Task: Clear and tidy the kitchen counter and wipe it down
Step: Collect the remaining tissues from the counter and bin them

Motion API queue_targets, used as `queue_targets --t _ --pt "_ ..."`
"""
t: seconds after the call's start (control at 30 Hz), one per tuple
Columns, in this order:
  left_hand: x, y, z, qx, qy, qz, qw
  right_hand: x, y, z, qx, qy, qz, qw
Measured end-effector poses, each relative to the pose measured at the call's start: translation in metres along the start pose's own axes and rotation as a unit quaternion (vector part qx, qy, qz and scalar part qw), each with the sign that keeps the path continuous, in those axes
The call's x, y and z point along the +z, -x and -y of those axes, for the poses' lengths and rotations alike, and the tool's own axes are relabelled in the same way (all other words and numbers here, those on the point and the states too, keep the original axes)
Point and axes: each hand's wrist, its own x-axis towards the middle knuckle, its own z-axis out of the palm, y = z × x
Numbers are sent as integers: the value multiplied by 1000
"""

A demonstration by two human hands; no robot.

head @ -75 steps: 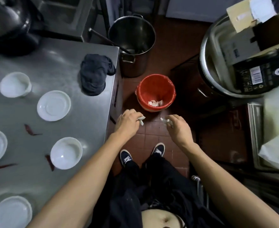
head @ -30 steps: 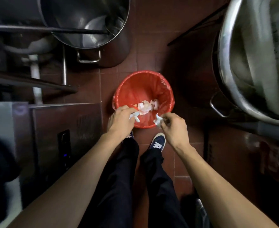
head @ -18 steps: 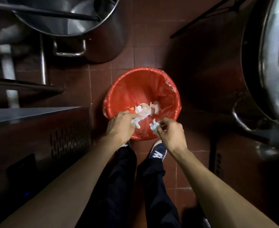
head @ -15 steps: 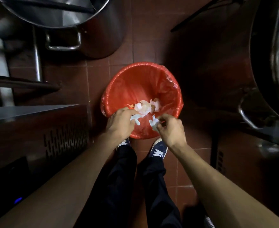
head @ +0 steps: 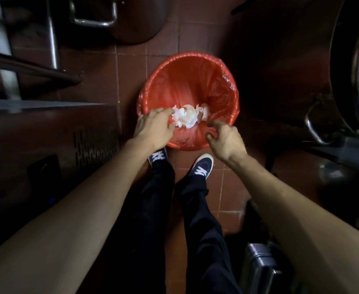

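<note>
Red bin (head: 187,81) held paper scraps (head: 187,116); left hand (head: 153,128) and right hand (head: 225,139) hung above, fingers loosely spread, empty: scraps apparently discarded.

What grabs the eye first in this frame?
The red bin on the dark tiled floor, mid-frame, with white crumpled scraps at its bottom. Both bare hands hang over its near rim, the left hand with fingers spread beside the scraps, the right hand loosely curled, neither holding anything visible. A steel pot stands beyond the bin, top of frame.
</note>
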Motion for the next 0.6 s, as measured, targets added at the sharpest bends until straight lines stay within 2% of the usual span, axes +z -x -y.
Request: queue_targets --t 0.27,0.5,0.6 --pt "-77 73 -24 1 25 -3 1000 -67 73 53 -55 105 4 993" --pt "-148 146 -48 34 5 -107 994 -120 144 87 -136 88 -49 986" --pt "-162 174 -56 18 -12 -144 989 -137 162 88 -174 102 -67 977"
